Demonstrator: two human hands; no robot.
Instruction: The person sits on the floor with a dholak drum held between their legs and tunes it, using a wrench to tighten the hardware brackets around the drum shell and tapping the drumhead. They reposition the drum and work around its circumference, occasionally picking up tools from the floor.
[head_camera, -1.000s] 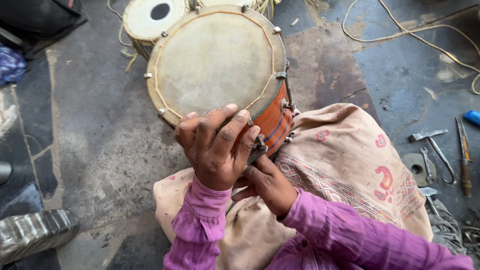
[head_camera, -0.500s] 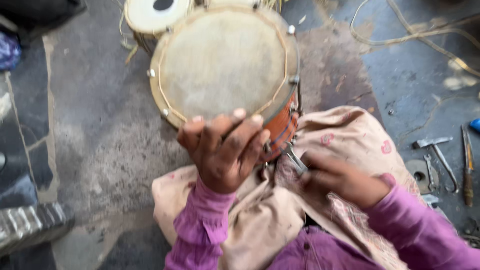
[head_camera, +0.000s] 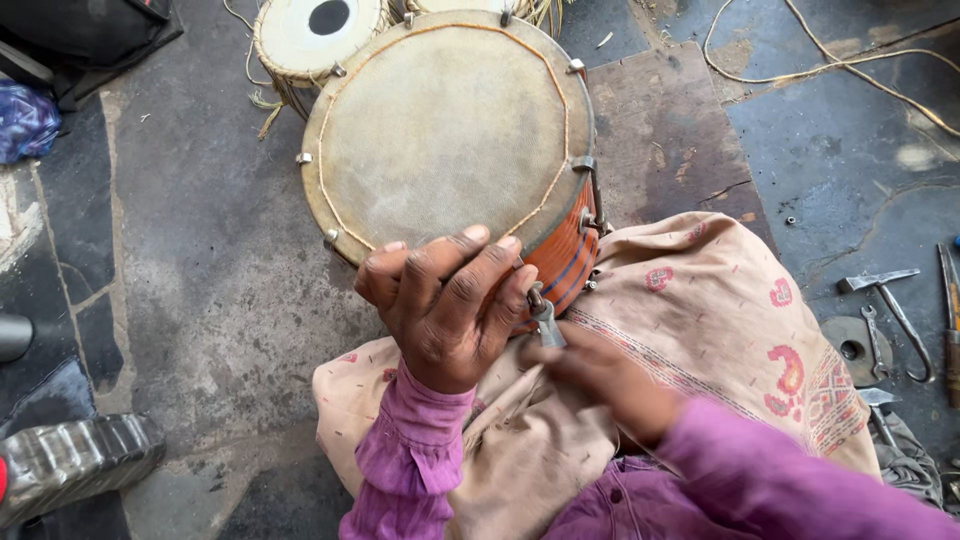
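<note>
Left hand (head_camera: 445, 305) clamps the round orange skin-topped drum's (head_camera: 450, 130) near rim; right hand (head_camera: 600, 375) pinches a small metal key (head_camera: 545, 320), best turned gently.

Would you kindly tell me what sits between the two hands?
In the head view, a small metal tool sits between the left hand and right hand, beside the drum.

Soft, even daylight is seen, with only weak shadows. The drum skin (head_camera: 440, 140) is rendered sharp; the right hand (head_camera: 600, 385) is smeared by motion blur.
</note>
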